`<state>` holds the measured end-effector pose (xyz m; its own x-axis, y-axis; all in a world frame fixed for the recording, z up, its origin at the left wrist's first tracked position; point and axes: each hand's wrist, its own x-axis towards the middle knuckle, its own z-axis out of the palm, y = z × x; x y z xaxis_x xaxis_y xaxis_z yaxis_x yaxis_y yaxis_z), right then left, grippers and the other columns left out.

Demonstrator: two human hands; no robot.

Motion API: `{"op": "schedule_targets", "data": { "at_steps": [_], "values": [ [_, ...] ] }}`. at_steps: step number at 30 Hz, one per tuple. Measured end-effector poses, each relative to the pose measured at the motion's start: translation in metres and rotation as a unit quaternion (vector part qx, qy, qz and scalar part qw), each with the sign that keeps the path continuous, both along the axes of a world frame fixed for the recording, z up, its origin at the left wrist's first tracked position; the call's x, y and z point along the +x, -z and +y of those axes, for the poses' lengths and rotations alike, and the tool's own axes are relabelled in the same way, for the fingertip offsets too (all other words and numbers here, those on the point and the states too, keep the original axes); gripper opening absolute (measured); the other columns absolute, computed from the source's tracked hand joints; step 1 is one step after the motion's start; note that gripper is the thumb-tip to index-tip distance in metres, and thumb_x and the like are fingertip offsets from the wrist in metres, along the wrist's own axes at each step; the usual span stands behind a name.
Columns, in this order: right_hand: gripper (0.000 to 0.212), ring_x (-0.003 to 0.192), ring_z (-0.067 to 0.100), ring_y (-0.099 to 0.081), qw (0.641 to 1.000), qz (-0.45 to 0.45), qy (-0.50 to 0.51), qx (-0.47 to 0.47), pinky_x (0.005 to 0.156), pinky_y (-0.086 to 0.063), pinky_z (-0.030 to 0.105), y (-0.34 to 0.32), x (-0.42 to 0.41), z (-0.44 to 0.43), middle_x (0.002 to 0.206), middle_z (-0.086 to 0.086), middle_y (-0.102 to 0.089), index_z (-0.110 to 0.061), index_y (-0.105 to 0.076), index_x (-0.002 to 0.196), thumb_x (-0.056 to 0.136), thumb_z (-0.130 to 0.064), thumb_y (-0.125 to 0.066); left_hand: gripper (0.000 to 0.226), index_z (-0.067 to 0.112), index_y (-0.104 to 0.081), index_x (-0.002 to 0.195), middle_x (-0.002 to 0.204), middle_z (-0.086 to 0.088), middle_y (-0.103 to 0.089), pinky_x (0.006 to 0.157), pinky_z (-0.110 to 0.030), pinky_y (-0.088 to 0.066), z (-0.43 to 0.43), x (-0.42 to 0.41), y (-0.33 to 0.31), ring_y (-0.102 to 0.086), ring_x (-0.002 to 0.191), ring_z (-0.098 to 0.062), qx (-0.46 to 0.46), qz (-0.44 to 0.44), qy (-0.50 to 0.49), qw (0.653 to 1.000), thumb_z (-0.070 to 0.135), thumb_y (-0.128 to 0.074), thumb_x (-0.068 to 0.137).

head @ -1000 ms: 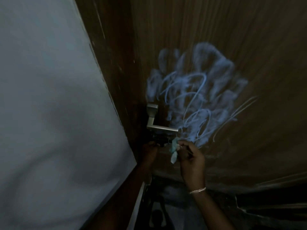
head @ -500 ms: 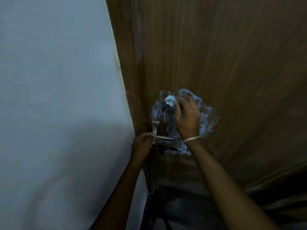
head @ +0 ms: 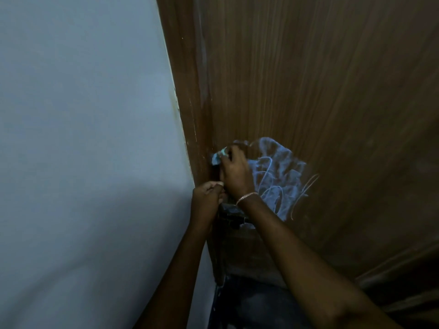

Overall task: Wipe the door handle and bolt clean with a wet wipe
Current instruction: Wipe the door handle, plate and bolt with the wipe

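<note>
My right hand (head: 235, 170) is shut on a pale blue wet wipe (head: 218, 157) and presses it against the brown wooden door (head: 308, 79) near its left edge. Just below it, my left hand (head: 207, 198) is closed around the door handle, which both hands hide almost entirely. A dark piece of door hardware (head: 234, 216), perhaps the bolt, shows under my right wrist. A thin bracelet (head: 245, 197) circles that wrist.
Pale blue chalk-like scribbles (head: 278, 176) cover the door right of my hands. A grey-white wall (head: 83, 138) fills the left side, meeting the door frame (head: 183, 91). Dark floor and a lower ledge (head: 392, 264) lie below.
My right hand carried the wipe from below the handle up over the scribbles, then left to the door's edge. My left hand moved up and closed on the handle.
</note>
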<state>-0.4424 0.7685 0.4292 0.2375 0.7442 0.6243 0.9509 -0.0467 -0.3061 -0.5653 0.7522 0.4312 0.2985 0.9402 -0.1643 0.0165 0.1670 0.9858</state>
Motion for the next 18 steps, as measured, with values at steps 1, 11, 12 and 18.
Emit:
{"op": "schedule_targets", "data": {
  "at_steps": [1, 11, 12, 18],
  "values": [
    [0.024, 0.104, 0.030, -0.058, 1.000, -0.002, -0.004, -0.023, 0.082, -0.056, 0.041, 0.007, -0.001, -0.004, 0.122, 0.018, -0.057, -0.002, -0.065, 0.117, 0.093, -0.007, -0.063, 0.019, 0.013, -0.073, 0.087, 0.084, -0.008, -0.075, 0.073, -0.025, -0.056, 0.001, -0.001, -0.001, -0.072, 0.077, -0.018, -0.003, 0.001, -0.001, 1.000, 0.012, -0.059, 0.100],
    [0.031, 0.100, 0.027, -0.058, 1.000, -0.009, -0.003, 0.008, 0.079, -0.056, 0.035, -0.011, -0.008, 0.018, 0.120, 0.014, -0.059, -0.004, -0.065, 0.114, 0.083, 0.000, -0.068, 0.019, 0.013, -0.073, 0.091, 0.088, -0.009, -0.075, 0.080, -0.031, -0.057, 0.010, -0.005, -0.008, -0.072, 0.081, -0.018, -0.001, -0.021, -0.031, 0.999, 0.014, -0.057, 0.101],
    [0.033, 0.102, 0.029, -0.058, 0.999, -0.012, -0.009, -0.031, 0.080, -0.057, 0.040, 0.002, -0.006, 0.010, 0.122, 0.014, -0.058, -0.003, -0.065, 0.115, 0.082, 0.001, -0.069, 0.018, 0.012, -0.074, 0.092, 0.088, -0.010, -0.076, 0.080, -0.031, -0.058, 0.011, -0.005, -0.008, -0.072, 0.081, -0.018, -0.001, -0.022, -0.032, 0.999, 0.015, -0.058, 0.101],
    [0.022, 0.092, 0.022, -0.057, 0.997, 0.003, 0.017, 0.081, 0.073, -0.050, 0.029, -0.022, 0.015, 0.014, 0.108, 0.008, -0.059, -0.007, -0.066, 0.105, 0.083, -0.007, -0.067, 0.019, 0.012, -0.072, 0.092, 0.086, -0.008, -0.074, 0.081, -0.031, -0.056, 0.013, -0.005, -0.007, -0.071, 0.082, -0.020, -0.003, -0.032, -0.049, 0.998, 0.014, -0.056, 0.102]
  ]
}}
